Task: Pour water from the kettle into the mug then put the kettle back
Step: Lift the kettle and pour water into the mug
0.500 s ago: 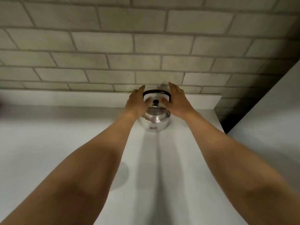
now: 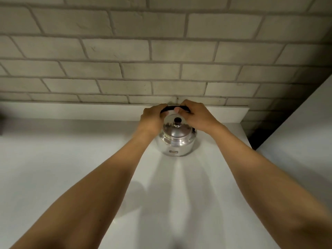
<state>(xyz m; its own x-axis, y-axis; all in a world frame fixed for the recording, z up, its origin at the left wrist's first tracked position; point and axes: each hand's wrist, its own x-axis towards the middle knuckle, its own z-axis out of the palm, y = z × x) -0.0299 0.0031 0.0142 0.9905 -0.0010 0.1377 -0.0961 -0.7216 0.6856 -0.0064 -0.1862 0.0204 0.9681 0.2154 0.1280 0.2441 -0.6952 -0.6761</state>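
Observation:
A shiny steel kettle [image 2: 175,141] with a black lid knob and a black arched handle stands upright on the white counter [image 2: 71,168], near the back ledge. My left hand [image 2: 151,117] is closed around the left end of the handle. My right hand [image 2: 196,115] is closed around its right end, with the thumb curled under the bar. No mug shows in this view.
A grey brick wall [image 2: 161,51] rises behind a low white ledge [image 2: 80,110]. A white panel [image 2: 296,141] stands at the right, with a dark gap beside it. A dark object [image 2: 1,123] shows at the far left edge.
Both hands were open beside the handle; now their fingers have closed around it. The kettle has stayed in its place on the counter.

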